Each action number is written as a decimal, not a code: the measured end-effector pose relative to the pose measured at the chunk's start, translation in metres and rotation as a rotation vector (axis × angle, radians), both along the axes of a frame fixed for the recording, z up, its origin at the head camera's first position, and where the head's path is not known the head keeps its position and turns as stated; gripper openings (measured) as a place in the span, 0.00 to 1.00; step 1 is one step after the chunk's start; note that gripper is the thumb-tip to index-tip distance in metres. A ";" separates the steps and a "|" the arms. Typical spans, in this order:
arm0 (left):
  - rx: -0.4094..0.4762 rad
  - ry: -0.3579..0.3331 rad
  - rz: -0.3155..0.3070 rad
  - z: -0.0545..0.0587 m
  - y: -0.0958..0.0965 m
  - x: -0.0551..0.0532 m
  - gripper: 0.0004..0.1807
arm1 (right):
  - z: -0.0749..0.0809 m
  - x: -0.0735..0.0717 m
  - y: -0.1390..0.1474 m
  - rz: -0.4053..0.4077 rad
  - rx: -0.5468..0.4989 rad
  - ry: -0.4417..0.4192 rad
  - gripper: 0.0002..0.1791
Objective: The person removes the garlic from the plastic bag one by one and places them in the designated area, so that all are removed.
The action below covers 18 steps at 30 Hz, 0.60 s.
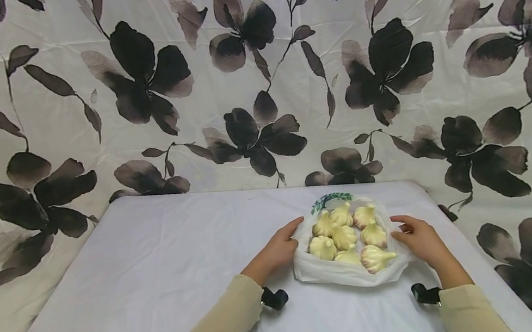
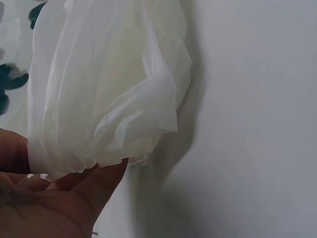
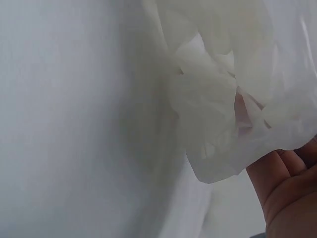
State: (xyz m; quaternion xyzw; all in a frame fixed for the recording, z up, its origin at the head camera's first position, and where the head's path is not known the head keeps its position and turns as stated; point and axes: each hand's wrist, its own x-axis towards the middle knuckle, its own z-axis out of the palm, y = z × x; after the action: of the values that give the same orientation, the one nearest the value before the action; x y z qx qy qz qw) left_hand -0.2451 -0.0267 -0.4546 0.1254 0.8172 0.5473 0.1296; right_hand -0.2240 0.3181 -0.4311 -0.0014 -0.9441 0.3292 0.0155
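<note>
A white plastic bag point(image 1: 337, 275) lies on the table with its mouth spread wide. Several garlic bulbs point(image 1: 344, 236), pale with purplish bases, sit inside it. On the bag's left side, my left hand point(image 1: 279, 249) pinches the rim; in the left wrist view the thumb and fingers point(image 2: 106, 186) lie on either side of the plastic point(image 2: 99, 99). My right hand point(image 1: 419, 239) pinches the opposite rim. The right wrist view shows its thumb point(image 3: 270, 173) against the crumpled plastic point(image 3: 213, 109), which partly hides the other fingers.
A white cloth covers the table point(image 1: 161, 287), whose far edge meets a floral curtain point(image 1: 246, 80). The bag stands near the table's right and back edges. Black wrist mounts point(image 1: 275, 299) sit below both hands, beside the beige sleeves point(image 1: 220, 330).
</note>
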 end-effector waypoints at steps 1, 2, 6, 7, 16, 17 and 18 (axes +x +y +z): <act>-0.006 0.000 0.004 0.000 -0.004 0.001 0.37 | 0.000 0.000 -0.004 0.001 0.000 0.001 0.27; -0.005 0.004 0.007 0.000 -0.008 0.001 0.37 | -0.001 0.001 -0.007 0.005 -0.005 0.000 0.26; -0.002 0.001 0.036 0.001 -0.024 0.002 0.37 | -0.005 0.001 -0.020 0.020 -0.012 -0.003 0.26; 0.004 -0.002 0.043 0.001 -0.027 0.003 0.37 | -0.006 0.001 -0.023 0.024 -0.014 -0.002 0.26; 0.034 -0.019 0.091 0.001 -0.055 0.009 0.38 | -0.012 0.000 -0.048 0.043 -0.052 0.023 0.25; 0.037 -0.018 0.096 0.001 -0.057 0.009 0.38 | -0.012 0.000 -0.050 0.045 -0.056 0.027 0.25; 0.037 -0.015 0.102 0.000 -0.060 0.010 0.38 | -0.012 0.000 -0.053 0.043 -0.058 0.029 0.25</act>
State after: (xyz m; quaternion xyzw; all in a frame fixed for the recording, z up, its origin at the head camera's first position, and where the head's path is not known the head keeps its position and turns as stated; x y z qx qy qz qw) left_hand -0.2356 -0.0866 -0.4543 0.0820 0.8114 0.5690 0.1052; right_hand -0.2244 0.2649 -0.4433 0.0233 -0.9338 0.3564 0.0221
